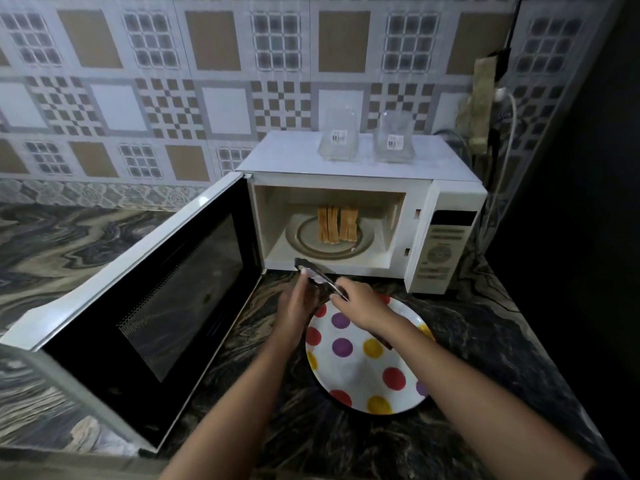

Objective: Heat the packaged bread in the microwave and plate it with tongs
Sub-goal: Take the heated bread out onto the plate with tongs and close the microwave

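The white microwave (446,199) stands on the counter with its door (149,289) swung wide open to the left. Inside, several bread slices (337,224) stand on edge on the turntable plate (311,245). Metal tongs (320,277) point at the microwave's lower front edge. My right hand (363,306) grips the tongs by their handle end. My left hand (298,303) touches the tongs near their tip with its fingers. A white plate with coloured dots (367,362) lies on the counter below both hands, with nothing on it.
Two clear plastic containers (337,140) (394,142) sit on top of the microwave. A power cable and socket (498,98) hang on the wall at the right. Dark marbled counter (485,341) surrounds the plate; a dark wall closes the right side.
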`<action>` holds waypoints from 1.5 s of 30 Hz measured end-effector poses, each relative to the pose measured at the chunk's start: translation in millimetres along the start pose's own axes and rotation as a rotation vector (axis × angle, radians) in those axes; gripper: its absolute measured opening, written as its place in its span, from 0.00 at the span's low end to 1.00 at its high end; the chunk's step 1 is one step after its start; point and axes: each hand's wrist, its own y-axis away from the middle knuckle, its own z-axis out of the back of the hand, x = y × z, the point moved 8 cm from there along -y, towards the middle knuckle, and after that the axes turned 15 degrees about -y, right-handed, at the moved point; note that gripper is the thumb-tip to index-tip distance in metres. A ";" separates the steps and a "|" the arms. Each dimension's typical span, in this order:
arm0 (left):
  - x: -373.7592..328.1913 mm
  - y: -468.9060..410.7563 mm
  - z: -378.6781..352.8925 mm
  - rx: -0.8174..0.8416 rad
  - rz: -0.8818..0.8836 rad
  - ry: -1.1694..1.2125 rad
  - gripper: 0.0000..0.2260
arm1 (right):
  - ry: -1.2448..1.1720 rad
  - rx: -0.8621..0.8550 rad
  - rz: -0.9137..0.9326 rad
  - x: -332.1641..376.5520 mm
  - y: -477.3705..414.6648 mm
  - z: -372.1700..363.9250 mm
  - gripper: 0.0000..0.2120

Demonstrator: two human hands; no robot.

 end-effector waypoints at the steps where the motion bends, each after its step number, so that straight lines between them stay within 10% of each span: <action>1: -10.7 -3.0 -3.1 -0.014 0.002 0.066 0.17 | 0.004 0.011 0.052 9.7 0.7 2.1 0.05; 16: -66.1 -14.7 19.3 -0.099 0.001 0.428 0.05 | 0.118 0.382 -0.142 -23.0 11.1 33.0 0.18; 24: -72.4 -7.7 -15.2 0.191 -0.028 0.368 0.05 | -0.558 0.454 -0.219 10.8 10.2 -6.7 0.19; 39: -0.4 -57.8 43.0 -0.071 -0.017 -0.703 0.20 | -0.256 0.108 -0.198 -26.8 -30.9 23.7 0.11; 45: 41.6 -61.4 45.5 -0.047 -0.137 -1.030 0.16 | -0.178 -0.208 -0.254 -32.9 -61.1 29.9 0.31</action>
